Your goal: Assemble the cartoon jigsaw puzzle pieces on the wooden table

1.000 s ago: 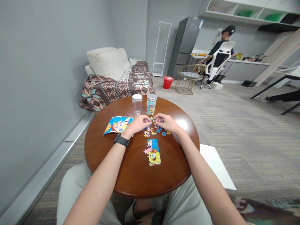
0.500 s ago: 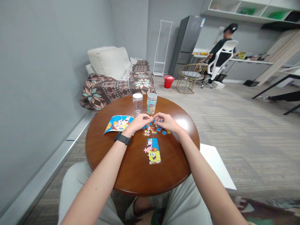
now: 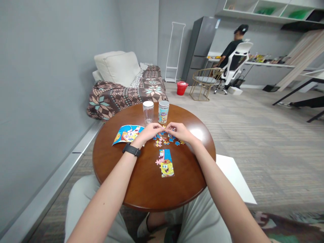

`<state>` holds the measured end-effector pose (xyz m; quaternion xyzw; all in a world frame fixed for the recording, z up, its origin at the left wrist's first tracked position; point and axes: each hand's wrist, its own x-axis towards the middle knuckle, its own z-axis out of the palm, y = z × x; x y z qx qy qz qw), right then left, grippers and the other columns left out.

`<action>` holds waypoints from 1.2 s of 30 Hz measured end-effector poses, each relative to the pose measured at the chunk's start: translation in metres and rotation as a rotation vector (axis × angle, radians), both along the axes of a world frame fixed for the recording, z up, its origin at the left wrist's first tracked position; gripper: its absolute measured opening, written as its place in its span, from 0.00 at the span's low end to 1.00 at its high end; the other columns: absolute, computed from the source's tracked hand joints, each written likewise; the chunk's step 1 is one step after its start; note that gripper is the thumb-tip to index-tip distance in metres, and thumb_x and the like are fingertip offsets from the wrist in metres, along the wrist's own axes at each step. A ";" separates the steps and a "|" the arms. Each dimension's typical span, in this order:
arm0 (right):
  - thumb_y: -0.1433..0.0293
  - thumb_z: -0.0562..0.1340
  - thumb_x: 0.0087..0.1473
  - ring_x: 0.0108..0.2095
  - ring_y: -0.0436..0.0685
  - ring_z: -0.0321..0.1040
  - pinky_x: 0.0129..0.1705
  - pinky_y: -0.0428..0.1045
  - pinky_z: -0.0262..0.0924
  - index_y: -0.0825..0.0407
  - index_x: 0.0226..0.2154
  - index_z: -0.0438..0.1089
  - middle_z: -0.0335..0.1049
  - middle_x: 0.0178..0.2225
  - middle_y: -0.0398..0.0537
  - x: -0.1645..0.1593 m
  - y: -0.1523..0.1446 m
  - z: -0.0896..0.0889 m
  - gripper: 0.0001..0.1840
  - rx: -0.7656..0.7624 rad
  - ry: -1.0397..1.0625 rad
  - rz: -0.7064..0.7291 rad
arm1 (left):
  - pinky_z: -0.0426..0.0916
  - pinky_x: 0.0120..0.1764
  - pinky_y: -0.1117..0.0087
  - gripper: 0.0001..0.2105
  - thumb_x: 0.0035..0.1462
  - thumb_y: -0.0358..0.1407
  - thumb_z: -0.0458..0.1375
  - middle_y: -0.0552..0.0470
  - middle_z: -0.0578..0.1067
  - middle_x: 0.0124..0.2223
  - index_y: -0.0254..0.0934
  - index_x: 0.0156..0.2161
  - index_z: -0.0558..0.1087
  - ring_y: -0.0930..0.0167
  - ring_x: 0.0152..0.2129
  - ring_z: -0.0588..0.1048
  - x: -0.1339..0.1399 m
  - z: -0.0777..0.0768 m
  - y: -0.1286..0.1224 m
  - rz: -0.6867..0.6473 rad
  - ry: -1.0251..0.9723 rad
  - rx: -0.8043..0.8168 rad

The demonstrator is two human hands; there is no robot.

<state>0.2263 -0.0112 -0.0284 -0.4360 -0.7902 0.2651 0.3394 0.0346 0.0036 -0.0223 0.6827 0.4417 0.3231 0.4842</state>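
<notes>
Over a loose pile of jigsaw puzzle pieces (image 3: pixel 160 142), my left hand (image 3: pixel 153 131) and my right hand (image 3: pixel 178 131) meet fingertip to fingertip. Both are closed in a pinch at a small yellowish puzzle piece (image 3: pixel 164 127), partly covered by the fingers. Nearer to me lies a joined section of puzzle (image 3: pixel 167 168) with a yellow cartoon face, a pink figure and blue background. Beside my left wrist, a curled picture sheet (image 3: pixel 126 133) shows the same kind of cartoon. Some of the pile is hidden under my hands.
On the round brown table (image 3: pixel 113 179), a clear jar (image 3: pixel 148 114) and a cartoon-printed jar (image 3: pixel 163 113) stand behind my hands. A white board (image 3: pixel 234 179) is at the table's right. Farther off are a covered sofa (image 3: pixel 126 91), a red bin (image 3: pixel 181 88) and a seated person (image 3: pixel 231 50).
My fingertips have drawn slightly closer together at the puzzle piece, the right fingers closing more. In the background, the seated person has shifted left with the chair.
</notes>
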 end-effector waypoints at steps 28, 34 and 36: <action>0.68 0.60 0.50 0.27 0.49 0.66 0.32 0.44 0.61 0.53 0.30 0.68 0.70 0.26 0.43 0.000 0.003 -0.008 0.06 -0.001 -0.006 0.049 | 0.68 0.29 0.73 0.13 0.40 0.28 0.67 0.53 0.75 0.27 0.32 0.32 0.70 0.76 0.24 0.73 0.003 -0.008 0.000 -0.018 -0.219 -0.168; 0.67 0.61 0.50 0.27 0.49 0.66 0.30 0.44 0.61 0.53 0.32 0.68 0.71 0.27 0.44 0.001 0.002 -0.008 0.07 -0.014 -0.011 0.048 | 0.69 0.32 0.71 0.15 0.35 0.24 0.68 0.52 0.75 0.30 0.31 0.31 0.70 0.74 0.28 0.73 0.002 -0.006 0.001 0.001 -0.220 -0.161; 0.67 0.61 0.50 0.27 0.49 0.66 0.30 0.44 0.61 0.53 0.33 0.68 0.71 0.27 0.44 0.001 0.002 -0.007 0.07 -0.012 -0.020 0.049 | 0.69 0.33 0.71 0.15 0.35 0.24 0.68 0.51 0.75 0.30 0.31 0.31 0.70 0.74 0.29 0.73 0.003 -0.006 0.001 0.003 -0.224 -0.156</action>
